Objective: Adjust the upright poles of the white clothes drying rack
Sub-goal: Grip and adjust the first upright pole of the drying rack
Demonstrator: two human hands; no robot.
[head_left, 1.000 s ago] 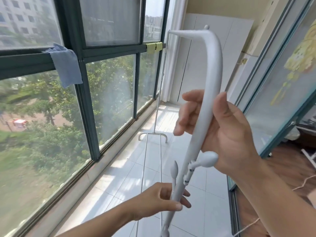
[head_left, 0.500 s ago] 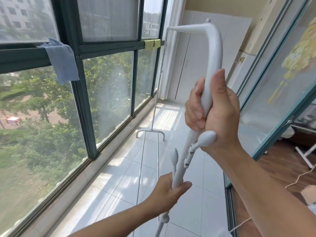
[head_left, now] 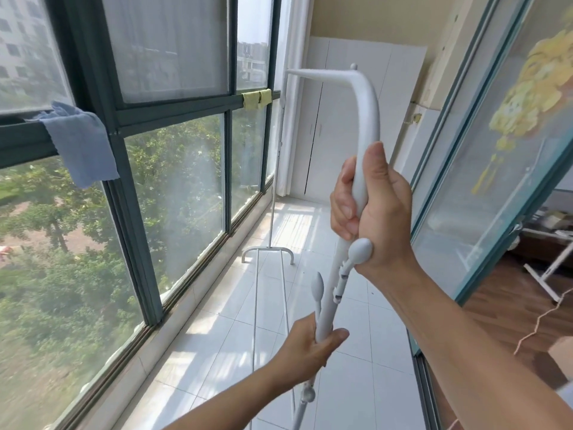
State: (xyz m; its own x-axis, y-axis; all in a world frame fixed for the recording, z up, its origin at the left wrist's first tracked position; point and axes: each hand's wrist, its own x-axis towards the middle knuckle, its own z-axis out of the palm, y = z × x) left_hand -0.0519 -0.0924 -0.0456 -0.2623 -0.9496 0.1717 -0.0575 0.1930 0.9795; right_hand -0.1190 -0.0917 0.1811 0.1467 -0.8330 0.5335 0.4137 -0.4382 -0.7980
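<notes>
Sunny balcony by window. Right hand (head_left: 376,212) wrapped tight high on pole (head_left: 367,119), left hand (head_left: 311,344) gripping lower; pole upright, leaning a bit.

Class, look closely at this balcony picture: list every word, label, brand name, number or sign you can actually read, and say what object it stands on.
None: no readable text shows anywhere in the picture.
White drying rack pole: plain, no label or brand visible.
Blue cloth and yellow cloth on the window frame: no print.
White cabinet: bare doors.
Sliding glass door: yellow floral decoration only, blurred, no letters.
</notes>
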